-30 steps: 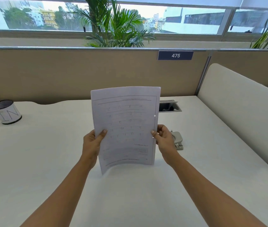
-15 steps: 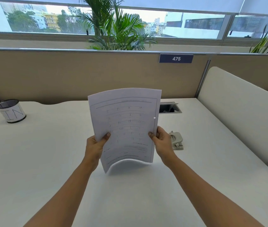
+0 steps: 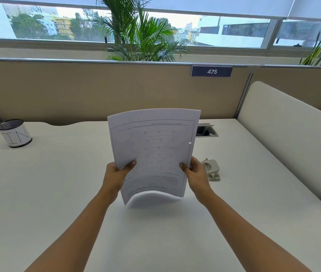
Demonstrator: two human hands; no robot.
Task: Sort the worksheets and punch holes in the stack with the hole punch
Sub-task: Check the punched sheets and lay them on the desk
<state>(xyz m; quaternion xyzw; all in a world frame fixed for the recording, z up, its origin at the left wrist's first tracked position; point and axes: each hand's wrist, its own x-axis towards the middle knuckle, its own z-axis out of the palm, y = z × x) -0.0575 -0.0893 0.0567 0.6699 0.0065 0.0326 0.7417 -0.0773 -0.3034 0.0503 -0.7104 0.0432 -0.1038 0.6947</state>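
Observation:
I hold a thin stack of white worksheets (image 3: 153, 150) upright above the white desk (image 3: 57, 193), printed side toward me and upside down, with its lower edge curling. A punched hole shows near its right edge. My left hand (image 3: 116, 175) grips the stack's left edge, thumb on the front. My right hand (image 3: 195, 173) grips the right edge the same way. A small grey hole punch (image 3: 211, 169) lies on the desk just right of my right hand, not touched.
A white pen cup (image 3: 14, 133) with a black mesh rim stands at the desk's far left. A cable port (image 3: 206, 130) is set into the desk behind the sheets. Beige partitions (image 3: 77, 91) close the back; a white padded divider (image 3: 285, 134) runs along the right.
Both hands slid a little lower on the stack and lifted it, and its bottom edge now curls more. The camera tilted slightly. The hole punch stayed where it was.

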